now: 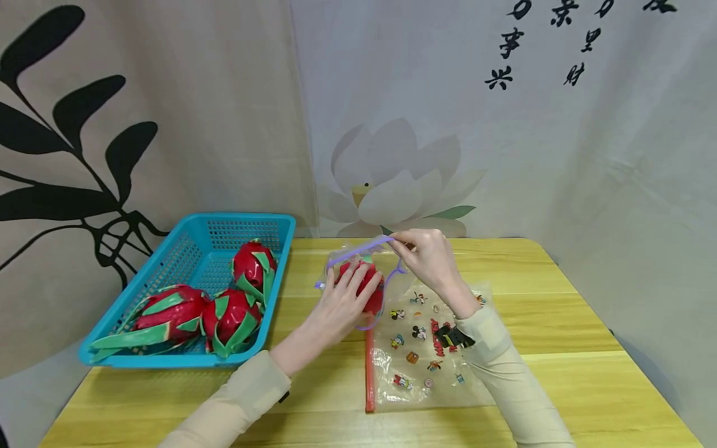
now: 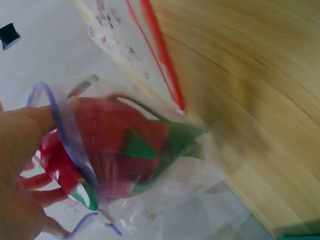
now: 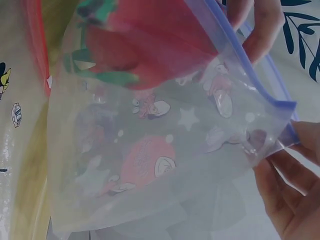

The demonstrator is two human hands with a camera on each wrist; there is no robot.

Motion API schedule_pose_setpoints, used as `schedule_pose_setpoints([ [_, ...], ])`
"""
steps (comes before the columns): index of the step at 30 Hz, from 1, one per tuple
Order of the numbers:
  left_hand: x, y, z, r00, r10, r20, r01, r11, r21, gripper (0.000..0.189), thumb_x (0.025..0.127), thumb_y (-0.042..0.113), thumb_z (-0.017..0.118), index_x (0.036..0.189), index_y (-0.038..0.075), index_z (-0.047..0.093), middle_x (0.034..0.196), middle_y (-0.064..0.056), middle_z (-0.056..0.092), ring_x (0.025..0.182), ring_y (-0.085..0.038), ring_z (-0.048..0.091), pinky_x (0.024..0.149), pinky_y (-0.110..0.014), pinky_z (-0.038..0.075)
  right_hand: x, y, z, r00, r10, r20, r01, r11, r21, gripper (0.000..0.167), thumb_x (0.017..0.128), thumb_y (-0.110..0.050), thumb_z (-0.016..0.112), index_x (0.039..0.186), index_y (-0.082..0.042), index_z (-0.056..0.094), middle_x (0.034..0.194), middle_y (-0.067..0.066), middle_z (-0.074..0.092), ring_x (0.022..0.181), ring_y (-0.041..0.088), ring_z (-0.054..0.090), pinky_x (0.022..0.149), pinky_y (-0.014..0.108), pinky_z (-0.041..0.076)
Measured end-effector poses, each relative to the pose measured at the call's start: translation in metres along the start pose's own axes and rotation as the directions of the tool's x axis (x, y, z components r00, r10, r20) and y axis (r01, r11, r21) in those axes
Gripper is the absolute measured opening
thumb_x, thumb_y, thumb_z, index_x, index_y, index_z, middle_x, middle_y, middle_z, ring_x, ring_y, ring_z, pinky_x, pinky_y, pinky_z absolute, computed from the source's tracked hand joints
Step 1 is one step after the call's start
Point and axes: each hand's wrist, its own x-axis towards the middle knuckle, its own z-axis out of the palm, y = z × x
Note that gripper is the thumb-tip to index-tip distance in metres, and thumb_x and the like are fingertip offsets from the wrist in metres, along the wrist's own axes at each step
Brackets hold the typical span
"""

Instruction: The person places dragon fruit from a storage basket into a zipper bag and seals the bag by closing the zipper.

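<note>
A clear zip bag with a purple zip edge and faint cartoon prints is held up above the table. Partly inside it is a shiny red dragon fruit with green leaf tips; one end shows beyond the purple rim in the left wrist view. My left hand grips this fruit at the bag's mouth, with the thumb and fingers on opposite sides. At the bag's far right corner, my right hand pinches the purple edge between thumb and fingers.
To the left stands a blue plastic basket with 3 more dragon fruits in it. Flat on the wooden table, below my right forearm, lies a larger clear bag with cartoon prints and a red edge. A printed curtain hangs behind.
</note>
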Motion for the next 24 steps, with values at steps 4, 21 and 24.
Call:
schedule_pose_setpoints([
  [4,0.0,0.001,0.002,1.0,-0.021,-0.011,0.021,0.999,0.03,0.075,0.069,0.044,0.082,0.126,0.006,0.051,0.128,-0.017,0.054,0.118,-0.033,0.056,0.092,-0.063,0.047,0.0,-0.001,-0.001,1.0,-0.002,-0.003,0.002,1.0,-0.004,0.012,0.086,-0.012,0.069,0.09,-0.004,0.076,0.08,0.01,0.075,0.06,0.017,0.068,0.048,0.024,0.046],
  [21,0.004,-0.006,0.011,0.997,0.055,-0.061,-0.051,0.997,0.065,0.058,0.071,0.04,0.08,0.116,0.011,0.058,0.117,-0.009,0.059,0.105,-0.029,0.057,0.087,-0.063,0.049,-0.002,0.005,-0.004,1.0,0.027,0.013,-0.027,0.999,-0.017,0.013,0.085,-0.014,0.07,0.091,-0.005,0.076,0.085,0.011,0.075,0.065,0.02,0.07,0.056,0.03,0.054],
  [24,0.002,-0.009,0.01,0.996,0.089,-0.006,-0.089,0.995,0.05,0.058,0.071,0.036,0.082,0.119,0.014,0.057,0.12,-0.009,0.056,0.109,-0.029,0.056,0.09,-0.062,0.049,-0.004,0.008,-0.003,0.999,0.037,0.017,-0.036,0.999,-0.016,0.013,0.085,-0.014,0.069,0.092,-0.005,0.076,0.085,0.011,0.075,0.065,0.02,0.07,0.057,0.031,0.055],
])
